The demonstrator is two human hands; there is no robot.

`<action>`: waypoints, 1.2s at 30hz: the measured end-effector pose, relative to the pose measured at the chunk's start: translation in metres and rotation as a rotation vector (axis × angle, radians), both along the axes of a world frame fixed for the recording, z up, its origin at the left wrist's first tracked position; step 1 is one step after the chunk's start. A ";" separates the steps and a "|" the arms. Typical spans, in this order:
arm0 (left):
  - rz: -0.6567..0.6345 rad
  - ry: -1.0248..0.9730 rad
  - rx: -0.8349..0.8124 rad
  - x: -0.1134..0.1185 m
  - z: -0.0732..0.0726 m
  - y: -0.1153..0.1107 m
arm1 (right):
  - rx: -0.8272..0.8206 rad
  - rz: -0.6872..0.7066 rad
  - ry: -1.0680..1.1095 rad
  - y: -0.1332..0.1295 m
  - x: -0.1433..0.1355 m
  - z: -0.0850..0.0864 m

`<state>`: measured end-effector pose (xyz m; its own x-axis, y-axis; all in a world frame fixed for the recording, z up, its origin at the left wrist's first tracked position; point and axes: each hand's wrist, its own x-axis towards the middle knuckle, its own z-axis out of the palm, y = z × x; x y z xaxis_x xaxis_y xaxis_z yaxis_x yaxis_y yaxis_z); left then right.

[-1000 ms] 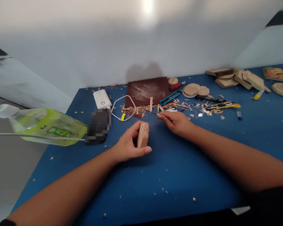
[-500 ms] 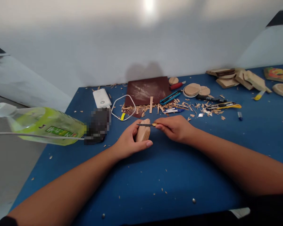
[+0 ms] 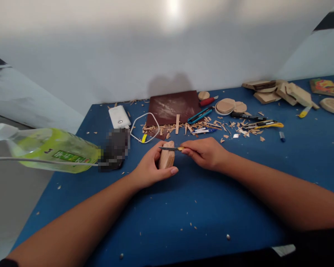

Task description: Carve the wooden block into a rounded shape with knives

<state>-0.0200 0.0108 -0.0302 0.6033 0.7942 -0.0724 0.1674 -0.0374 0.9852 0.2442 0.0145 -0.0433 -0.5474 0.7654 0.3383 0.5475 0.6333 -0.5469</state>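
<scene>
The left hand (image 3: 151, 167) wraps its fingers closed around a wooden block (image 3: 167, 155), standing it on edge on the blue desk (image 3: 211, 207). The right hand (image 3: 207, 152) pinches a small carving knife (image 3: 169, 148), fingers pressed together on its handle, blade lying across the block's top. A second ago the knife was away from the block, near the wood shavings (image 3: 200, 126); now it touches the wood.
</scene>
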 end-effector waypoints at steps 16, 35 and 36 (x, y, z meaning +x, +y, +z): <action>0.181 0.248 0.256 0.003 0.001 0.000 | 0.054 -0.082 -0.045 0.001 0.001 0.003; 0.361 0.390 0.526 0.006 -0.005 -0.003 | 0.161 -0.163 -0.014 0.004 0.006 0.001; 0.369 0.401 0.545 0.006 -0.006 -0.003 | 0.155 -0.138 0.002 0.002 0.005 0.000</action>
